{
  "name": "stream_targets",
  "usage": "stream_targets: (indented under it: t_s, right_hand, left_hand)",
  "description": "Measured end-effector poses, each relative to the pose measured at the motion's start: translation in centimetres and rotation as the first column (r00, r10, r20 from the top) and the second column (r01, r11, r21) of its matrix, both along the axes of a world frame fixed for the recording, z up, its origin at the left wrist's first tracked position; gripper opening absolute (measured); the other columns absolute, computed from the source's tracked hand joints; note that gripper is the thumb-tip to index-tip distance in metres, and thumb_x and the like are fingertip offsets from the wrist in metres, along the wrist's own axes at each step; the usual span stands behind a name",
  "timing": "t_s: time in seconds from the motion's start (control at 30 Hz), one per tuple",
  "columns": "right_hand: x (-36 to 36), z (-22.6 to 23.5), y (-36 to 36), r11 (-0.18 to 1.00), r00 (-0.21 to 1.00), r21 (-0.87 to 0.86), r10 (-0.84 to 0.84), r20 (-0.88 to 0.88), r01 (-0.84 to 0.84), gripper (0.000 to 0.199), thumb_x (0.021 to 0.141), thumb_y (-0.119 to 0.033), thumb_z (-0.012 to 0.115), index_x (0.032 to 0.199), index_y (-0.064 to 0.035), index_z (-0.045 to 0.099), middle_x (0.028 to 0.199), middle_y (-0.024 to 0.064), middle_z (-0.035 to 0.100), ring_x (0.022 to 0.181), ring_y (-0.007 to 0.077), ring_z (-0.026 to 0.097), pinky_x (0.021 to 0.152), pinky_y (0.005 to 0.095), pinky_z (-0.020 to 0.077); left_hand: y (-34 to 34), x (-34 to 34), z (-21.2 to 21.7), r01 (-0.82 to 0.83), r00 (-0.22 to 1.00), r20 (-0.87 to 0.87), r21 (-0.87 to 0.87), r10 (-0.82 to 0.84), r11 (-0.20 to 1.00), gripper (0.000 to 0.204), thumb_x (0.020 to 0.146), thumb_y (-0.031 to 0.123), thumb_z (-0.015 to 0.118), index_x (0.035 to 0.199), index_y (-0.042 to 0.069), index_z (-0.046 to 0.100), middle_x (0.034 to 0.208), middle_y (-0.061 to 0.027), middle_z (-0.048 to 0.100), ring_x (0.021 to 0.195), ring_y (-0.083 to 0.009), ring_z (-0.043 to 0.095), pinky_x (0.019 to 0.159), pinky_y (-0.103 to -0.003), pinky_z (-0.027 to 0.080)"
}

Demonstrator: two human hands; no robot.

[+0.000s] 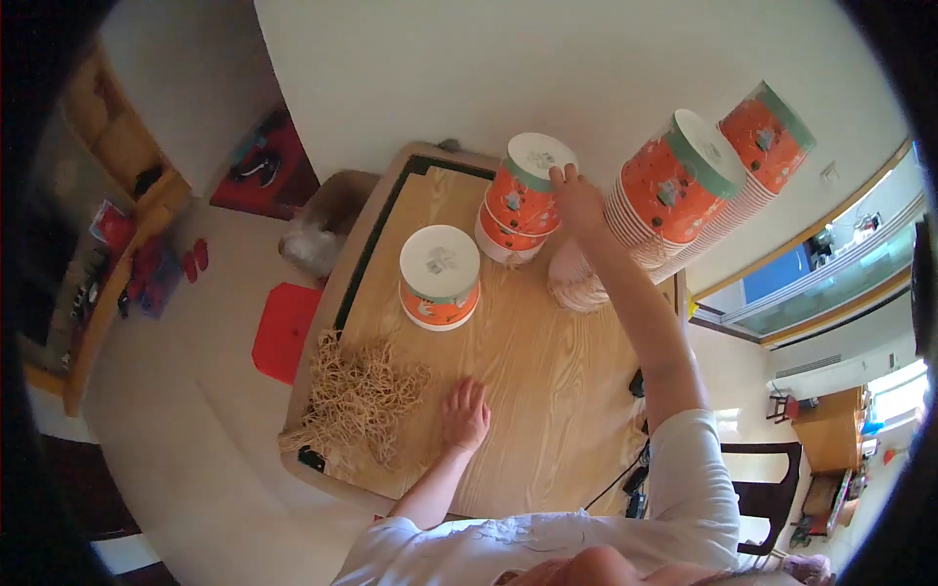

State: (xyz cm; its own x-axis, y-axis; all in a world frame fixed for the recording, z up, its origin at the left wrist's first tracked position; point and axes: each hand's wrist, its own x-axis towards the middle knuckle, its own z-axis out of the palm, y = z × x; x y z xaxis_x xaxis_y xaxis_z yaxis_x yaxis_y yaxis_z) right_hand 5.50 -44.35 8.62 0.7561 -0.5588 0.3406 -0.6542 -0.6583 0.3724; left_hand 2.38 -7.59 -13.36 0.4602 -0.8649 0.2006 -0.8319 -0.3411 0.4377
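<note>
Against the upper rim of an upside-down orange paper bucket (522,203) with a green band, my right hand (578,200) has its fingers closed at the right edge. This bucket sits over another orange bucket (508,241), whose lower part shows beneath. My left hand (466,415) lies flat on the wooden table (547,410), fingers stretched out and holding nothing. A single upside-down orange bucket (440,269) with a white base stands ahead of it. Left of that hand is a loose heap of tan twisted cords (366,400).
Tall nested stacks of similar buckets (674,186) lean at the back right, with a cord bundle (578,278) beside them. A red stool (286,332) and a box with a plastic bag (322,230) stand left of the table. Black cables (635,479) lie at its right edge.
</note>
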Motion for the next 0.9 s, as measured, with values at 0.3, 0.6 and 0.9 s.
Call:
stream_targets:
  t_s: [0.3, 0.6, 0.9]
  right_hand:
    - [-0.7, -3.2, -0.1, 0.998, 0.997, -0.013, 0.069, 0.022, -0.069, 0.022, 0.079, -0.014, 0.049, 0.101, -0.011, 0.048, 0.095, 0.0086, 0.051, 0.079, 0.0234, 0.058, 0.061, 0.0363, 0.0488]
    - [-0.2, -2.3, 3.3, 0.962, 0.958, -0.081, 0.267, 0.103, -0.259, 0.027, 0.077, -0.014, 0.05, 0.103, -0.0091, 0.054, 0.104, 0.0097, 0.054, 0.094, 0.0245, 0.054, 0.083, 0.0408, 0.0398]
    - [0.6, -3.0, 2.3, 0.984, 0.978, 0.051, 0.164, 0.126, -0.172, 0.011, 0.076, -0.011, 0.052, 0.086, -0.0117, 0.058, 0.085, 0.0045, 0.06, 0.087, 0.0207, 0.057, 0.083, 0.0392, 0.0398]
  left_hand:
    - [0.0, -0.1, -1.7, -0.015, 1.0, 0.018, -0.045, 0.016, 0.999, 0.043, 0.076, 0.022, 0.054, 0.117, 0.013, 0.047, 0.127, -0.0106, 0.042, 0.116, -0.0289, 0.039, 0.087, -0.047, 0.032]
    - [-0.1, 0.0, -0.8, -0.017, 0.999, 0.026, -0.045, 0.019, 0.999, 0.037, 0.075, 0.017, 0.057, 0.111, 0.011, 0.051, 0.123, -0.0135, 0.044, 0.114, -0.0315, 0.04, 0.091, -0.05, 0.032]
    - [-0.1, -0.2, -0.3, -0.018, 1.0, 0.015, -0.057, 0.019, 0.998, 0.039, 0.075, 0.017, 0.057, 0.113, 0.013, 0.049, 0.125, -0.0139, 0.043, 0.112, -0.0318, 0.042, 0.089, -0.05, 0.032]
